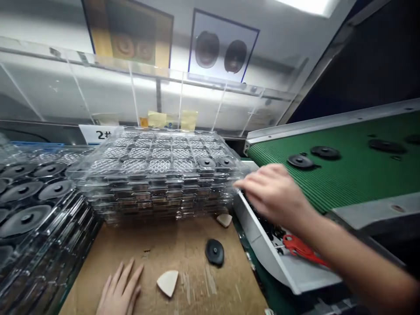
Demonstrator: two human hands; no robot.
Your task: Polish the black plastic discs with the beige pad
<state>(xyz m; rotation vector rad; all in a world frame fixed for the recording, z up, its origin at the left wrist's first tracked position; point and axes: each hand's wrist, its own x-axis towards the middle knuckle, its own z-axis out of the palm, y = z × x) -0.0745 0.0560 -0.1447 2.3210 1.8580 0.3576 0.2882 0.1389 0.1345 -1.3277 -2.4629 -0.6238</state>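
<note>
Clear plastic trays (157,175) stacked at twelve o'clock; right hand (274,197) empty, fingers loosely together, at their edge; left hand (120,288) open on cardboard (183,249) at six, beside a cream wedge (167,282)

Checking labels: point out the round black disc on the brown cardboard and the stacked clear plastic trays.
Round black disc (215,252), head view, top face.
Stacked clear plastic trays (157,188), head view, front edge.
</note>
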